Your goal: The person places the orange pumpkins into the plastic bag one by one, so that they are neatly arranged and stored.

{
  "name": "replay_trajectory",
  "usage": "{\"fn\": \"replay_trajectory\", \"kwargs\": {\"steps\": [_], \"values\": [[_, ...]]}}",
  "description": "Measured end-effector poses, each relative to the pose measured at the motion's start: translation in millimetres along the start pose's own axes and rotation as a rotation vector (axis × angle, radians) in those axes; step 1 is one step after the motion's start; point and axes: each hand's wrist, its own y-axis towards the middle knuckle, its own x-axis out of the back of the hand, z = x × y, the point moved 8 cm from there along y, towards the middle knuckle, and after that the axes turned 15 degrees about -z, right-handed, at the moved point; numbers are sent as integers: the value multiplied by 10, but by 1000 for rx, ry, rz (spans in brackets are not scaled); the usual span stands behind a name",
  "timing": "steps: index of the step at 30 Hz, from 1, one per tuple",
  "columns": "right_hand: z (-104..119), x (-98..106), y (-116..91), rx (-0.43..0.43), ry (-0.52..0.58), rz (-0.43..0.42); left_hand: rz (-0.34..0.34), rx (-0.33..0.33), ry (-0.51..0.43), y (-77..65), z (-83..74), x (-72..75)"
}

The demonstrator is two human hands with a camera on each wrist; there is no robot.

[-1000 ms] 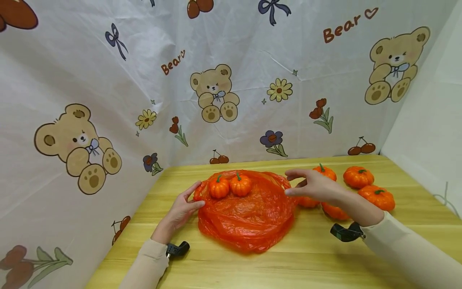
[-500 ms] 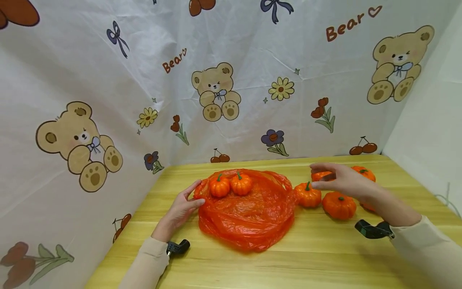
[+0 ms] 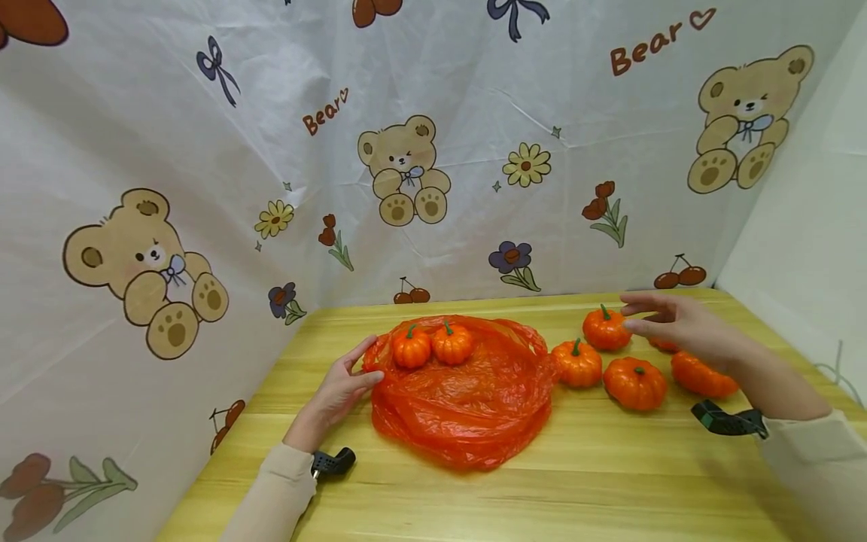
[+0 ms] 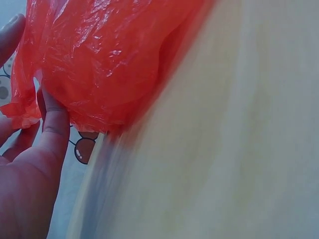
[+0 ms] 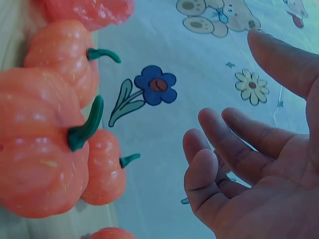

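Toward the counter's [image 3: 420,500] left edge, a left hand [image 3: 339,390] is reached forward from a cream sleeve [image 3: 271,485], and the left rim of a red bag [image 3: 460,429] is gripped between its thumb and fingers. A black device [image 3: 333,461] is worn at that wrist. The bag is spread closer to the left edge than to the right; its thin plastic is glossy, crumpled and partly see-through.

On the right half of the counter, five small orange pumpkins [image 3: 635,385] are grouped, ribbed and shiny, with green stems, one of them partly hidden. Above this group a right hand [image 3: 684,327] is held aloft, its fingers loose and gently bent, its thumb parted from them, all pointed toward the left edge.

On the far left part of the bag, two more pumpkins [image 3: 433,346] are set side by side, stems upward.

Beyond the counter's far edge, a white cloth [image 3: 460,83] is hung, printed with teddy bears, flowers, cherries and bows; the word "Bear" [image 3: 639,54] can be read twice, each time followed by a heart.
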Motion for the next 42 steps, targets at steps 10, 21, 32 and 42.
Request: {"fn": "replay_trajectory", "kwargs": {"steps": [10, 21, 32, 42], "values": [[-141, 157, 43, 56, 15, -56, 14, -15, -4, -19, -4, -2], [-278, 386, -7, 187, -14, -66, 18, -9, -7, -14, 1, -9], [-640, 588, -55, 188, -5, -70, -5, 2, -3, 23, 7, 12], [-1027, 692, -85, 119, -4, -31, 3, -11, 9, 4, -3, 0]]}}
